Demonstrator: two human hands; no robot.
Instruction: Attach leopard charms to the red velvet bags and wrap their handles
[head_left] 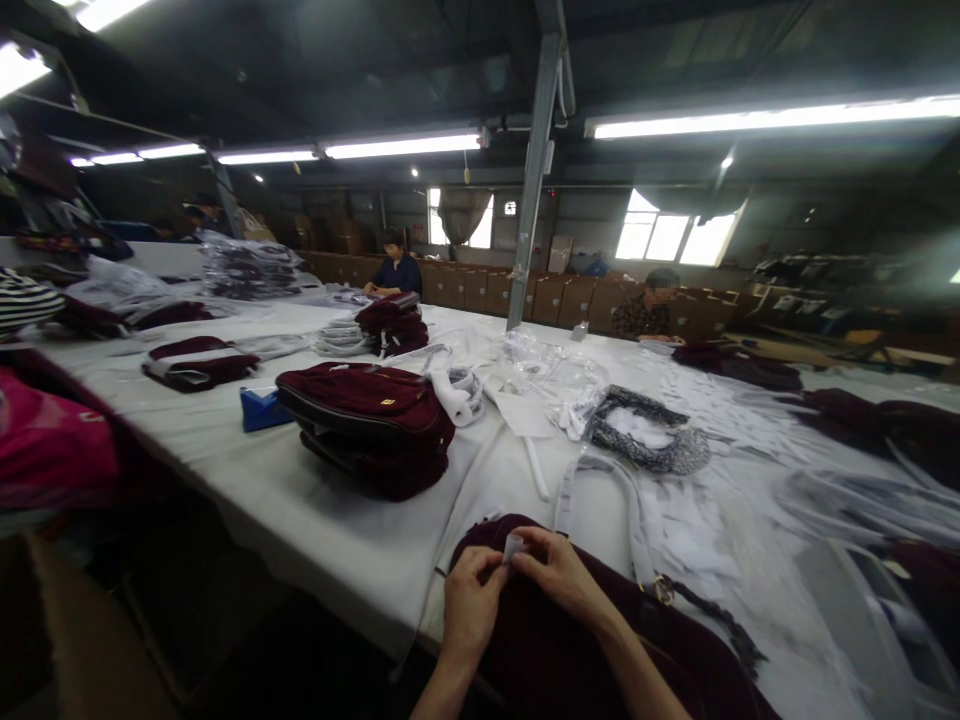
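Both my hands meet over the far end of a dark maroon bag that lies at the table's near edge. Between the fingertips is a small whitish translucent piece, too small to name surely. My left hand pinches it from the left. From the right, my right hand has thumb and fingers closed on it too. A strap wrapped in pale covering arches up from the bag, with a gold-coloured ring at its end.
Another maroon bag stands left of centre beside a blue object. A patterned open container holds white pieces. Clear plastic and a stack of maroon bags lie farther back. Two people sit across the table; a metal post rises behind it.
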